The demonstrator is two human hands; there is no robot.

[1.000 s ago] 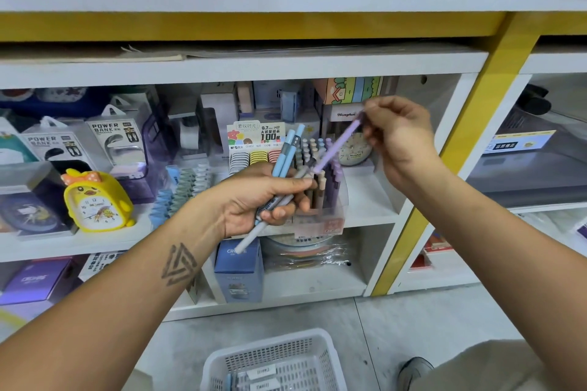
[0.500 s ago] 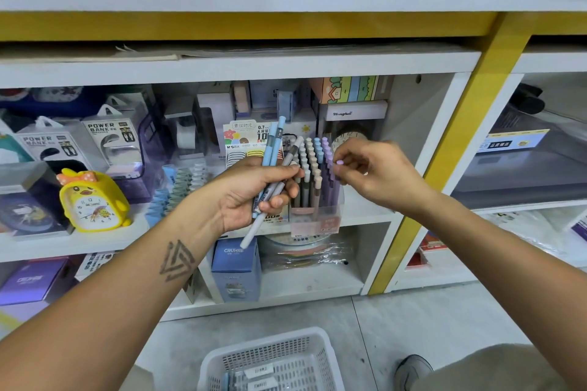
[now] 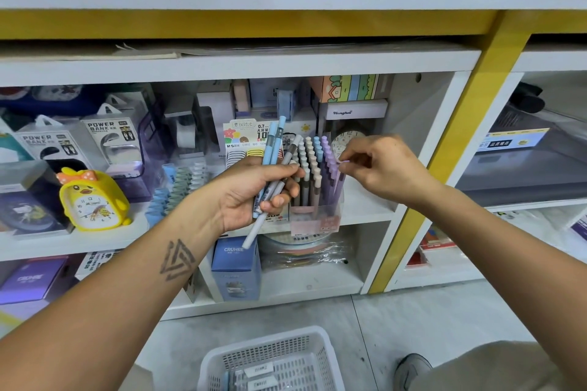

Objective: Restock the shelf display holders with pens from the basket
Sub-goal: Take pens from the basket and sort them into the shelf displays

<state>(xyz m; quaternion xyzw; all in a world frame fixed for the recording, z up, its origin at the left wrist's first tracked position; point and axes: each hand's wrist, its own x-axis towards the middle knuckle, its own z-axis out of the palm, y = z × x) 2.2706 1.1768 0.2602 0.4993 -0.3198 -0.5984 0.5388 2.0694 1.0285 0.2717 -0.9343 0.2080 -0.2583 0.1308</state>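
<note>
our left hand [image 3: 254, 197] clasps a few light, stiff pens [image 3: 272, 174] mid-barrel while our right hand [image 3: 381, 168] pinches a lilac pen [image 3: 339, 182] by its cap in the holder [image 3: 314, 219].

Two hands in view: left hand [image 3: 254, 190], right hand [image 3: 384, 168]. Three pens in left hand [image 3: 272, 168]: two blue, one grey-white. One lilac pen [image 3: 340, 179] pinched by right hand at right edge of display holder [image 3: 314, 216]. One display holder, pens in it too many to count. One white basket [image 3: 270, 362] near. One yellow duck clock [image 3: 93, 200] left. Two power bank boxes [image 3: 104, 140] far left.
</note>
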